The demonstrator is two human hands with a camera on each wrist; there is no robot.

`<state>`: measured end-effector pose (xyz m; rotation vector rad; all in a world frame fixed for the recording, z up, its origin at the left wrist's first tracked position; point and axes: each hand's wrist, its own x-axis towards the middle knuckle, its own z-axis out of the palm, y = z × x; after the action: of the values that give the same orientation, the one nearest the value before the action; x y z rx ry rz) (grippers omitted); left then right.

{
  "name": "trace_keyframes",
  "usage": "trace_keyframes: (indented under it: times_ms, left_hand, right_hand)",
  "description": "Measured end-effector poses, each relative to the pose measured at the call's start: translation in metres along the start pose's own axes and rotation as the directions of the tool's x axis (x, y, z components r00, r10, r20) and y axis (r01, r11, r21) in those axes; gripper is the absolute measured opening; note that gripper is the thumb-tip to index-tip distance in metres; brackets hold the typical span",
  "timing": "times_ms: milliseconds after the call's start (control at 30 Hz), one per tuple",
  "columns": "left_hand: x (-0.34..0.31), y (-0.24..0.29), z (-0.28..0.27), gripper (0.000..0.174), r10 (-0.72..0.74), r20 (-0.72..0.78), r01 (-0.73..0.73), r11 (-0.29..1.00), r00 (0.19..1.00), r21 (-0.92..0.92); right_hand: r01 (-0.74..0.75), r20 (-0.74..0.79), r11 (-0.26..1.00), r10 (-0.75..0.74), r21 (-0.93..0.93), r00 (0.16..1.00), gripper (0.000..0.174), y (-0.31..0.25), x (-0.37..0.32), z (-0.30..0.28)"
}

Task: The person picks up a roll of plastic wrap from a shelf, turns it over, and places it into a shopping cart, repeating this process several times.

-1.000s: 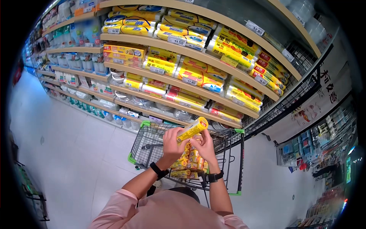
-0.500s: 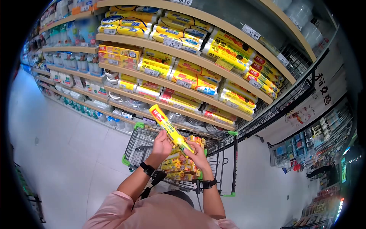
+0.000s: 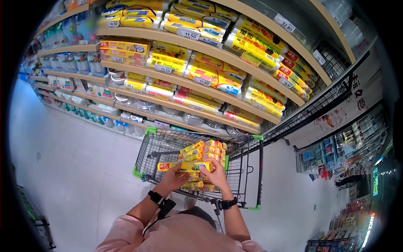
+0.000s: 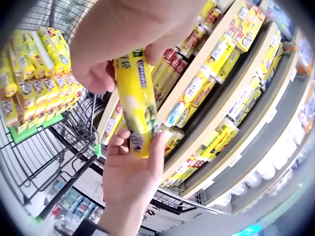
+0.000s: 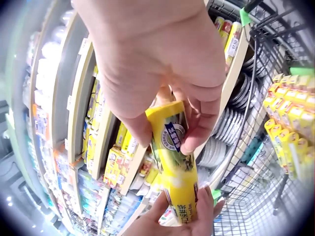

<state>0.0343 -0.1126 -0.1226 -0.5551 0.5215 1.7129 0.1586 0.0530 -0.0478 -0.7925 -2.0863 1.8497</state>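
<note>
A yellow printed roll of food bags (image 3: 191, 167) lies nearly level across both hands, over the shopping cart. My left hand (image 3: 174, 178) holds it toward its red-labelled end. Around the other end curl the fingers of my right hand (image 3: 216, 173), its thumb on the wrapper. In the left wrist view the roll (image 4: 135, 105) runs from the left hand (image 4: 128, 34) down to the right hand (image 4: 130, 179). A dark oval label shows on the roll (image 5: 174, 162) in the right wrist view. Beneath, the cart (image 3: 145, 153) carries stacked yellow rolls and boxes (image 3: 214, 149).
Shelves (image 3: 176, 73) packed with yellow rolls and price tags stand just ahead, past the cart. Stacked foil-coloured dishes (image 3: 193, 119) sit on a low shelf. A white banner (image 3: 336, 117) hangs at the right. Pale tiled floor (image 3: 79, 168) stretches to the left.
The roll has turned from slanting upward to nearly level and come lower over the cart, both hands still holding it. The stacked goods in the cart are now more exposed.
</note>
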Motion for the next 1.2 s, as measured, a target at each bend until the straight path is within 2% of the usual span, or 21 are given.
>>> trace_keyframes:
  times_ms: [33,133,167,267,300,333,400,467,500,600,633,733,767,867,900,1000,1067,1100,1167,1200]
  left_hand:
    - [0.006,0.004,-0.016,0.042,-0.121,0.012,0.122,0.992,0.993,-0.028]
    - [0.019,0.011,-0.063,0.037,-0.176,-0.092,0.172,0.984,0.98,-0.041]
    - [0.024,0.015,-0.077,0.037,-0.17,-0.192,0.15,0.982,0.967,-0.113]
    - [0.006,0.025,-0.083,0.035,0.074,-0.349,-0.089,0.996,0.934,-0.027]
    - [0.004,0.029,-0.09,0.028,0.15,-0.203,-0.138,0.988,0.968,0.071]
    - [0.004,0.031,-0.096,0.027,0.128,-0.251,-0.127,0.992,0.959,0.023]
    - [-0.003,0.044,-0.097,0.026,0.084,-0.346,-0.117,0.99,0.934,-0.076]
    - [-0.009,0.047,-0.094,0.024,0.079,-0.356,-0.116,0.99,0.931,-0.082]
    - [-0.012,0.047,-0.092,0.025,0.08,-0.366,-0.117,0.99,0.927,-0.081]
    - [-0.021,0.045,-0.086,0.026,0.105,-0.405,-0.154,0.984,0.908,-0.092]
    - [-0.024,0.044,-0.088,0.025,0.096,-0.408,-0.163,0.978,0.908,-0.131]
    - [-0.033,0.043,-0.089,0.02,0.125,-0.43,-0.206,0.967,0.894,-0.147]
    - [-0.038,0.042,-0.09,0.019,0.154,-0.427,-0.226,0.966,0.891,-0.122]
    - [-0.046,0.04,-0.108,0.019,0.188,-0.388,-0.242,0.965,0.902,-0.096]
    - [-0.049,0.038,-0.115,0.019,0.178,-0.392,-0.236,0.966,0.903,-0.105]
    - [-0.035,0.054,-0.108,0.02,0.229,-0.361,-0.269,0.961,0.904,-0.066]
    - [-0.053,0.039,-0.117,0.017,0.171,-0.466,-0.246,0.964,0.868,-0.105]
    - [-0.053,0.041,-0.112,0.015,0.17,-0.477,-0.25,0.962,0.863,-0.11]
    - [-0.047,0.042,-0.112,0.012,0.166,-0.468,-0.247,0.962,0.868,-0.117]
    - [-0.043,0.042,-0.116,0.01,0.168,-0.446,-0.243,0.963,0.879,-0.117]
  right_hand:
    - [-0.044,-0.014,0.999,0.044,0.006,0.999,0.036,0.01,-0.004,-0.003]
    - [-0.122,-0.069,0.988,0.129,0.094,0.989,0.04,0.06,-0.011,-0.015]
    - [-0.15,-0.088,0.983,0.159,0.102,0.983,0.04,0.077,-0.012,-0.02]
    - [-0.243,-0.137,0.97,0.244,0.023,0.96,0.035,0.112,-0.012,-0.03]
    - [-0.293,-0.141,0.956,0.289,-0.008,0.947,0.035,0.117,-0.011,-0.033]
    - [-0.343,-0.143,0.939,0.334,-0.041,0.932,0.035,0.122,-0.009,-0.033]
    - [-0.445,-0.116,0.895,0.445,0.027,0.888,0.036,0.141,-0.004,-0.031]
    - [-0.506,-0.07,0.86,0.509,0.063,0.858,0.037,0.171,0.006,-0.025]
    - [-0.508,-0.11,0.86,0.51,0.043,0.853,0.034,0.17,0.008,-0.016]
    - [-0.534,0.051,0.845,0.534,-0.005,0.844,0.032,0.181,0.027,-0.003]
    - [-0.582,-0.029,0.805,0.583,-0.113,0.812,0.034,0.191,0.032,0.003]
    - [-0.53,0.007,0.69,0.612,-0.493,0.791,0.046,0.204,0.044,0.011]
    - [-0.455,-0.012,0.651,0.565,-0.608,0.825,0.055,0.206,0.045,0.014]
    - [-0.2,0.024,0.613,0.338,-0.765,0.941,0.051,0.266,0.047,0.024]
    - [-0.278,0.048,0.595,0.471,-0.754,0.881,0.049,0.236,0.051,0.028]
    - [-0.177,0.076,0.546,0.409,-0.819,0.91,0.039,0.27,0.058,0.034]
    - [-0.174,0.044,0.514,0.385,-0.84,0.922,0.03,0.299,0.059,0.04]
    - [-0.206,0.06,0.552,0.425,-0.808,0.903,0.026,0.3,0.06,0.041]
    - [-0.13,0.046,0.449,0.359,-0.884,0.932,0.025,0.294,0.055,0.046]
    - [-0.106,0.078,0.429,0.391,-0.897,0.917,0.026,0.287,0.056,0.048]
